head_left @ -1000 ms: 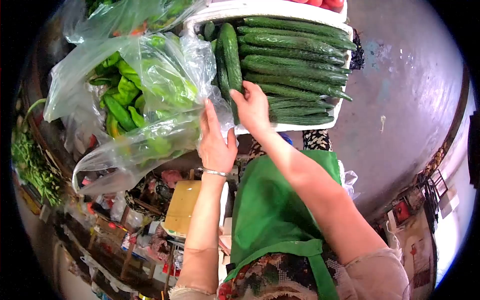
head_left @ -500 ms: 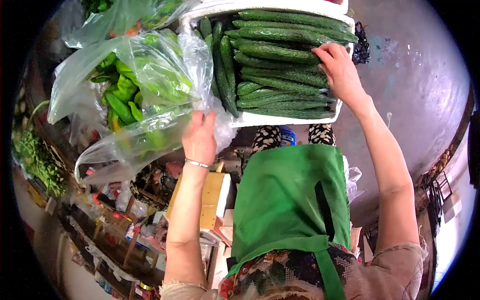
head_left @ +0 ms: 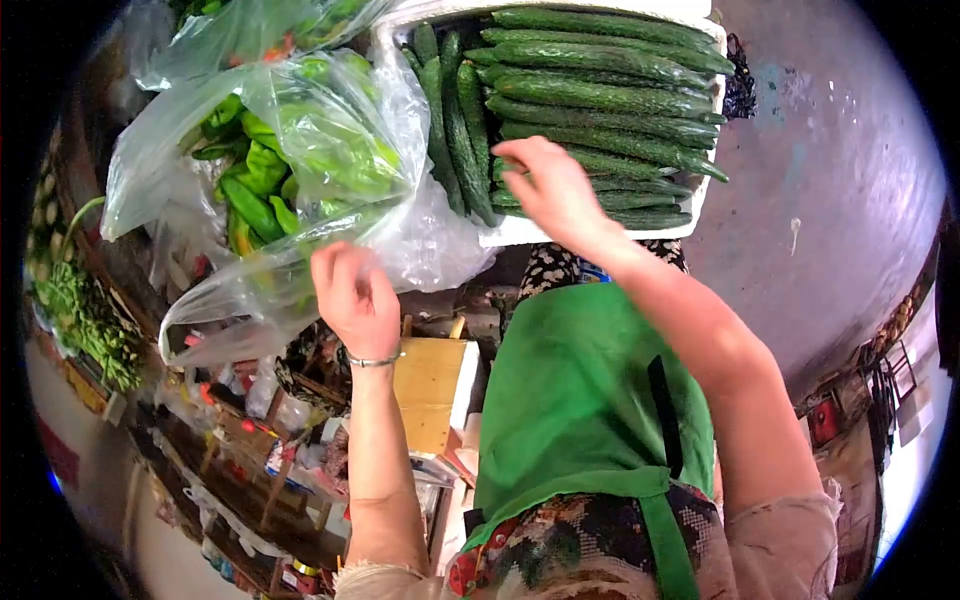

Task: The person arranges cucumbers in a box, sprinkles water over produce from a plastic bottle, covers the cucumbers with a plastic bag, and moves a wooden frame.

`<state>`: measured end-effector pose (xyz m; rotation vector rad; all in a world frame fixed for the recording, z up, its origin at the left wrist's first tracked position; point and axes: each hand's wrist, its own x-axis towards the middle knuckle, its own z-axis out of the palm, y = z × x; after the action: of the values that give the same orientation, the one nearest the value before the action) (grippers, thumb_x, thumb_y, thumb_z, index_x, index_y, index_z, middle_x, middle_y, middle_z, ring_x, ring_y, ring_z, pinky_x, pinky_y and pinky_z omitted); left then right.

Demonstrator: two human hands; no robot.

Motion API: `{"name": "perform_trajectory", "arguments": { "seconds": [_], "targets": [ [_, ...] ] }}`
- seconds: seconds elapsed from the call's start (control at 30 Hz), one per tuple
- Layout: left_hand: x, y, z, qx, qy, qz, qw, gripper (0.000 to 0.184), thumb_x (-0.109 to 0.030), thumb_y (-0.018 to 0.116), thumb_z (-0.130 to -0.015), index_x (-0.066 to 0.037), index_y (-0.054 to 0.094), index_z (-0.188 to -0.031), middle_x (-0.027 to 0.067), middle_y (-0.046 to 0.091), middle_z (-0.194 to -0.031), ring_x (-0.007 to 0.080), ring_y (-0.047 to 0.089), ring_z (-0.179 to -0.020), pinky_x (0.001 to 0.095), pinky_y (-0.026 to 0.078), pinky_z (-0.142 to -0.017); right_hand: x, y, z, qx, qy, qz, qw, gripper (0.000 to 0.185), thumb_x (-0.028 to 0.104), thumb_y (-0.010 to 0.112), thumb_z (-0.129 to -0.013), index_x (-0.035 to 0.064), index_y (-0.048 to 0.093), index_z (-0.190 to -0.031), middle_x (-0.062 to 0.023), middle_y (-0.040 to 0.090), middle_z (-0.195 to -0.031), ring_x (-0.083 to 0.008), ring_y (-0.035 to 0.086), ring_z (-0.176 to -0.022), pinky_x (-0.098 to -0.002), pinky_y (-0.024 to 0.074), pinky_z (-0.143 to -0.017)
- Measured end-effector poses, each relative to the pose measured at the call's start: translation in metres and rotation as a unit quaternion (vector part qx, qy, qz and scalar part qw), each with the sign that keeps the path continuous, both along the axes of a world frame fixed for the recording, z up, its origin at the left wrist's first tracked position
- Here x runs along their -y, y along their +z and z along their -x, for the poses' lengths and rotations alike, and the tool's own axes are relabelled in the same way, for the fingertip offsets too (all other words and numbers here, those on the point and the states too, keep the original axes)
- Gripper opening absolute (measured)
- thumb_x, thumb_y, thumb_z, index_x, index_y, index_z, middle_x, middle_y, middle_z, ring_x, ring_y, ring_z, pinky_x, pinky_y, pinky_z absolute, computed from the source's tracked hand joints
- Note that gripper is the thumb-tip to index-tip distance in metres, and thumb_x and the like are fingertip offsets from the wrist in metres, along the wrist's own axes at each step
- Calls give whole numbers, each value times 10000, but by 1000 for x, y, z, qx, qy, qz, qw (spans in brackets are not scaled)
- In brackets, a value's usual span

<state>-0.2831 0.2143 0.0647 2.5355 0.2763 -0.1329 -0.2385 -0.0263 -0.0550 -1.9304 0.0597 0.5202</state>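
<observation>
Several long green cucumbers [head_left: 600, 95] lie in rows in a white foam box [head_left: 515, 235], with a few more set crosswise at its left end. My right hand [head_left: 550, 185] is over the lower left part of the rows, its fingers apart and nothing held. Left of the box, a clear plastic bag [head_left: 340, 150] lies open around green peppers [head_left: 255, 180]. My left hand [head_left: 355, 300] is at the bag's lower edge, fingers curled; whether it pinches the plastic is not clear.
Another bag [head_left: 250, 45] of vegetables lies at the upper left. A yellowish wooden box [head_left: 430, 390] stands beside the green apron [head_left: 590, 400]. Leafy greens [head_left: 90, 310] are at the far left, and a grey floor [head_left: 810, 200] extends on the right.
My right hand has moved left from the right end of the cucumbers. My left hand has shifted left and down, away from the gathered plastic near the box.
</observation>
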Motion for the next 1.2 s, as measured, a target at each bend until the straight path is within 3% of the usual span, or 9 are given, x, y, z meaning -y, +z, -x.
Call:
{"name": "perform_trajectory", "arguments": {
  "seconds": [0.27,0.43,0.53,0.63,0.73,0.83,0.93,1.07,1.2],
  "targets": [
    [-4,7,5,41,-62,-1,997,251,92,564,-707,-29,640,-913,127,574,-977,239,572,-767,268,464,-587,-115,-27,-32,-100,-98,192,971,399,224,722,-757,70,592,-1101,-161,575,-1094,-344,536,-1065,-457,427,-901],
    [0,14,5,29,-64,26,997,277,81,597,-709,-30,655,-955,124,578,-1005,232,581,-786,277,479,-602,-127,-29,-27,-139,-163,174,961,405,238,755,-749,27,589,-1053,-182,542,-1116,-346,494,-1094,-465,373,-925],
    [-8,8,15,25,-60,48,997,286,82,595,-717,-27,655,-974,125,578,-1022,224,584,-790,274,484,-616,-116,-24,-11,-150,-225,56,961,387,183,734,-770,8,577,-1078,-144,581,-1079,-276,535,-1044,-408,405,-906],
    [-4,20,11,-36,-61,55,996,304,80,584,-733,-23,650,-1011,138,581,-1048,234,594,-810,280,492,-654,-95,-38,22,-157,-322,-283,889,316,34,672,-844,-19,556,-1133,-45,636,-1027,-120,588,-946,-272,471,-857],
    [-20,3,25,-34,-49,104,993,336,79,572,-738,-26,643,-1049,155,571,-1080,253,597,-830,301,498,-684,-57,-11,36,-175,-313,-317,878,387,50,651,-875,-11,532,-1238,-35,629,-1065,-117,580,-970,-266,463,-885],
    [-36,-19,47,-79,-44,93,992,399,68,560,-744,-33,623,-1125,182,555,-1125,310,586,-921,360,495,-774,-10,15,30,-168,-213,-235,933,430,86,628,-904,3,506,-1308,-62,612,-1157,-122,563,-1037,-268,447,-926],
    [6,10,23,-33,-107,46,993,497,44,548,-764,-43,565,-1253,220,527,-1206,390,537,-1067,440,449,-902,36,34,7,-38,-73,-9,997,521,104,626,-877,-4,439,-1350,-142,563,-1254,-218,539,-1135,-316,419,-982],
    [50,4,42,-17,-205,-11,978,599,-11,576,-760,-107,507,-1347,245,405,-1386,399,453,-1208,454,373,-952,87,52,-52,145,63,173,972,550,98,613,-859,23,402,-1362,-206,532,-1275,-354,504,-1196,-390,400,-1023],
    [98,11,61,-42,-226,-42,972,595,-98,606,-763,-177,527,-1348,169,338,-1492,381,317,-1341,495,238,-1010,107,55,-105,136,187,233,945,556,71,627,-831,101,449,-1357,-194,571,-1175,-368,537,-1106,-421,443,-941]
  ]
}}
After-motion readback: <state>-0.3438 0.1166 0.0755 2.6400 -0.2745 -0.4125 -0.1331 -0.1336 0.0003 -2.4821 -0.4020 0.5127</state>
